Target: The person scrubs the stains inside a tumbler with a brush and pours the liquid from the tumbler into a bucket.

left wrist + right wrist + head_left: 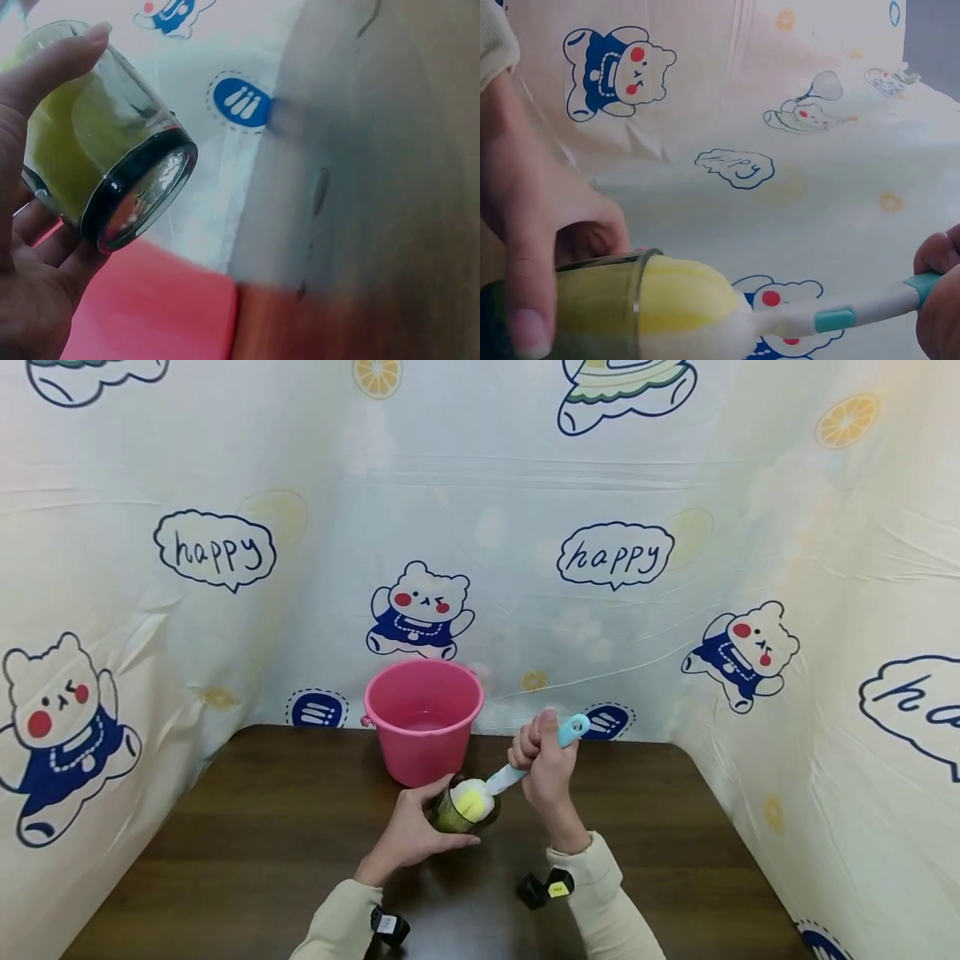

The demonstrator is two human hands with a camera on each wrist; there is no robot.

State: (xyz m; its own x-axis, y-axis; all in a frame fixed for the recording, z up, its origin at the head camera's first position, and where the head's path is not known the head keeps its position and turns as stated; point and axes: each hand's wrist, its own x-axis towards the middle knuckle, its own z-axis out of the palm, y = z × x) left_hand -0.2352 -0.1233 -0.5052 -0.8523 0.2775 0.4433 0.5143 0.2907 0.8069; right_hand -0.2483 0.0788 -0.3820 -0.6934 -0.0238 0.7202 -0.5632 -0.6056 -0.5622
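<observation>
One tilted glass cup [448,818] is clamped in the left grip [412,833] at the lower centre of the frame, while the right grip [545,766] is wrapped round the handle of a sponge brush [507,777], its head partly inside the cup. This looks like scrubbing, and the next move probably calls for pushing and twisting deeper with the cup held steady. The pink bucket [427,760] crowds the upper side; the surface [247,852] offers more room at lower left and right.
</observation>
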